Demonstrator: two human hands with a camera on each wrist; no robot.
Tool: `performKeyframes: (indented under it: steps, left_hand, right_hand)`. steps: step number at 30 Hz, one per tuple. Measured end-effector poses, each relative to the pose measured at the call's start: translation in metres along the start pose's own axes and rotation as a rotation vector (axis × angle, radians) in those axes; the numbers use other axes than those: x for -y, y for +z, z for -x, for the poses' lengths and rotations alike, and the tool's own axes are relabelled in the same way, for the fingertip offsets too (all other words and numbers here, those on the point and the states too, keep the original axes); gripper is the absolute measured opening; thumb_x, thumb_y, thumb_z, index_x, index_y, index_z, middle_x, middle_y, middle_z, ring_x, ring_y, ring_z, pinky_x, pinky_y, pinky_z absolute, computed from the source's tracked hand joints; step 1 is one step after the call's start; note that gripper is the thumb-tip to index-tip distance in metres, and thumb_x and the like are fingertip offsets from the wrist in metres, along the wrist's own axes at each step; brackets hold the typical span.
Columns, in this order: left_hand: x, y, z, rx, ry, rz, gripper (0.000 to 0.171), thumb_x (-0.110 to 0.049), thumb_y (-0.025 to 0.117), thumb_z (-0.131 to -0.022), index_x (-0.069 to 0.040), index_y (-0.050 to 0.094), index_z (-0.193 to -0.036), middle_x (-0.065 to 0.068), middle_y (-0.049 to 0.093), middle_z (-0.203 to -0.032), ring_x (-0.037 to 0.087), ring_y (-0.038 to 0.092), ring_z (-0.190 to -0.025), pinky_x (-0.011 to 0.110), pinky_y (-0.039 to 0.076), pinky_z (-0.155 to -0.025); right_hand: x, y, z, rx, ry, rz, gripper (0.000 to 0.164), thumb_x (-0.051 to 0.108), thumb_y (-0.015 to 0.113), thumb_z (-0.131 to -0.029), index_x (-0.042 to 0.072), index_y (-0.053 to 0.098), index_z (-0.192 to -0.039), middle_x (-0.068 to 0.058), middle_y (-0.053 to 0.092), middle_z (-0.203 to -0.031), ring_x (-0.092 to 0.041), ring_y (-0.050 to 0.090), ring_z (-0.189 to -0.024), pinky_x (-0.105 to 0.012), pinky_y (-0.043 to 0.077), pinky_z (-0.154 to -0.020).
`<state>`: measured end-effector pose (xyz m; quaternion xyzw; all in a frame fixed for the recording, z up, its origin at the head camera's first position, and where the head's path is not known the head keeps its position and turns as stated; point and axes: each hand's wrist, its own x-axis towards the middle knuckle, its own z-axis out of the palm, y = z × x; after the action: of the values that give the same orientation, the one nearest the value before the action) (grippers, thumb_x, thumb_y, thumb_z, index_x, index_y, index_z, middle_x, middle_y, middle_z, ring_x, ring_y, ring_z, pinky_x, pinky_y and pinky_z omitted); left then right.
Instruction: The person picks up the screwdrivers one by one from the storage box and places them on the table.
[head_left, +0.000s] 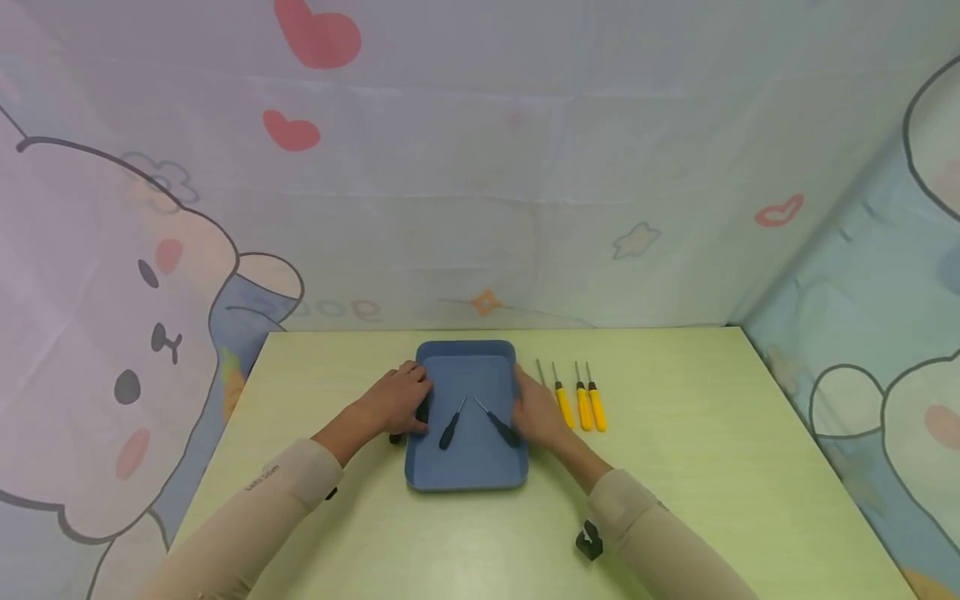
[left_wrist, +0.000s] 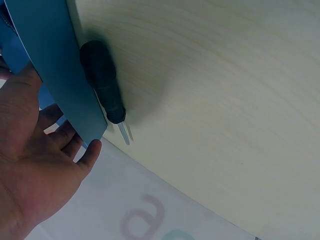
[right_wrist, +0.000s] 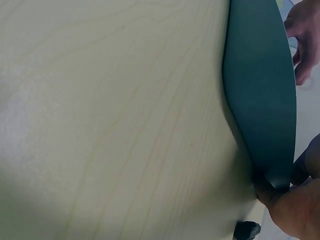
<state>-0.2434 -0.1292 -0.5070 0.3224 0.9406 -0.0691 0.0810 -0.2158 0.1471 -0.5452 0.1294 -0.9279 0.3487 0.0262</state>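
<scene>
A blue rectangular tray (head_left: 480,479) stands on the table between the two hands. My left hand (head_left: 401,400) grips its left edge with fingers over the wall. Opposite it, my right hand (head_left: 536,412) pinches the right wall; in the right wrist view a thumb (right_wrist: 270,195) lies against the outside. Two black-handled screwdrivers (head_left: 448,435) lie in the tray, tips toward the far side. A dark thing (head_left: 423,408) by the left wall is mostly covered by the left hand. In the left wrist view another black-handled screwdriver (left_wrist: 102,77) lies on the table beside the tray.
Several yellow-handled screwdrivers (head_left: 582,408) lie in a row right of the tray, the leftmost partly behind the right hand. A printed curtain (head_left: 480,167) hangs behind the table (head_left: 720,467). A black wrist-worn device (head_left: 588,540) shows by the right sleeve.
</scene>
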Motion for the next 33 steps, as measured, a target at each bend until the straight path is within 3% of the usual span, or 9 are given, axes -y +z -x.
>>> performKeyframes:
  steps: [19, 26, 33]
  left_hand:
    - [-0.0016, 0.0005, -0.0041, 0.007, -0.017, 0.054, 0.072, -0.055, 0.078, -0.078, -0.009, 0.061, -0.13, 0.013, 0.052, -0.135, 0.03, 0.041, -0.13, 0.049, 0.041, -0.103]
    - [0.0006, -0.0003, -0.0067, 0.002, -0.002, 0.054, 0.071, -0.056, 0.08, -0.075, -0.008, 0.064, -0.125, 0.013, 0.056, -0.131, 0.032, 0.044, -0.129, 0.054, 0.038, -0.107]
    - [0.0026, 0.0024, -0.0076, -0.018, 0.021, 0.052, 0.073, -0.058, 0.08, -0.074, -0.007, 0.064, -0.124, 0.011, 0.057, -0.128, 0.029, 0.045, -0.126, 0.051, 0.038, -0.106]
  right_hand:
    - [-0.0015, 0.0022, -0.0005, 0.0, 0.007, -0.008, 0.061, -0.002, 0.047, -0.092, -0.007, 0.033, -0.151, -0.02, 0.041, -0.152, -0.03, 0.043, -0.138, -0.043, 0.037, -0.111]
    - [-0.0013, 0.0019, 0.0002, 0.0, 0.004, -0.016, 0.06, -0.002, 0.046, -0.092, -0.007, 0.033, -0.151, -0.02, 0.041, -0.152, -0.03, 0.043, -0.137, -0.043, 0.037, -0.111]
    - [-0.002, 0.0019, -0.0002, -0.001, 0.001, 0.0, 0.059, -0.002, 0.046, -0.092, -0.007, 0.034, -0.15, -0.021, 0.042, -0.151, -0.031, 0.045, -0.136, -0.043, 0.038, -0.11]
